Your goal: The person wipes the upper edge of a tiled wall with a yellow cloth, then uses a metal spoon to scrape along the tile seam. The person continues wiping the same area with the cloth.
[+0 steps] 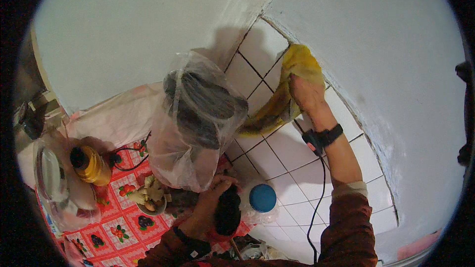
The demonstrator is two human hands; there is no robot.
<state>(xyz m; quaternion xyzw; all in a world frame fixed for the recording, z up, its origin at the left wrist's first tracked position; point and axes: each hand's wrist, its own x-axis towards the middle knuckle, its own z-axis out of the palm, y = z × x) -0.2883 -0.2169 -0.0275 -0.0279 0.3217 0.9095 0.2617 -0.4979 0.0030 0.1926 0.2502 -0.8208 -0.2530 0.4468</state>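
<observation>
My right hand is pressed on a yellow cloth, bunched against the white tiles beside the wall. From there the cloth trails in a dirty, curved strip to the lower left. My left hand curls around the upper edge of a dark-topped reddish container; what it holds is unclear. Just beyond that hand, a clear plastic bag covers a dark, bulky object. Right of the container is a jar with a blue lid.
A red patterned tablecloth bears a small bowl of ginger-like pieces, a yellow bottle with a black cap and a plastic-wrapped package. A black cable hangs from my right wristband. White walls meet behind the tiles.
</observation>
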